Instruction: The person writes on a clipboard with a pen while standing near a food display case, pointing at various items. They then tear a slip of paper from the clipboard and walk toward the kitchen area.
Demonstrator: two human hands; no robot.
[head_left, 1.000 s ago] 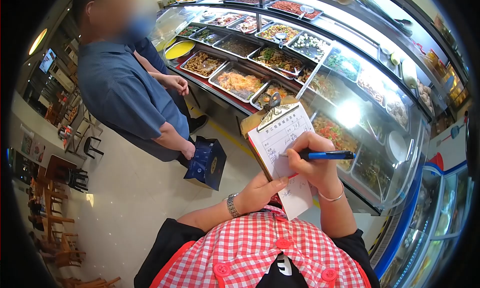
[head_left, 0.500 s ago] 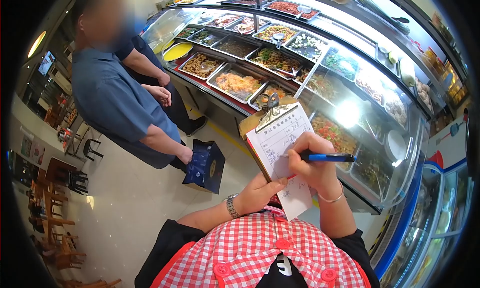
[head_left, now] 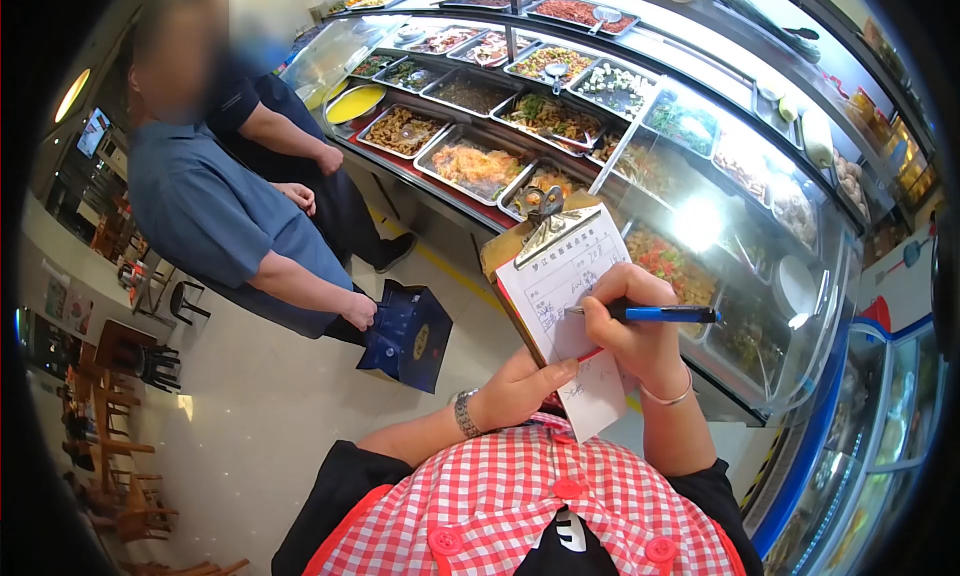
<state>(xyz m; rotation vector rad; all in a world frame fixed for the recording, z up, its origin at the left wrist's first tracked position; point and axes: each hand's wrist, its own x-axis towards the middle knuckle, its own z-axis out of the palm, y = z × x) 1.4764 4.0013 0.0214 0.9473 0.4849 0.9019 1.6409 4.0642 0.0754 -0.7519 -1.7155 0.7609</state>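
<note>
A clipboard with a metal clip bears a white printed form with handwriting on it. My left hand is closed round the clipboard's lower left edge, its thumb lying over the paper. In my right hand is a blue and black pen, gripped between thumb and fingers, its tip at the writing in the middle of the form. A loose lower sheet hangs beneath the form, below my right hand.
A glass-fronted food counter with metal trays stretches across ahead. At the left stand two people, one holding a dark blue bag. A glass-door fridge stands at right; stools and chairs are far left.
My right hand and the pen have shifted slightly on the form. The nearer person at the left has moved a little leftward, and the blue bag has swung slightly to the right.
</note>
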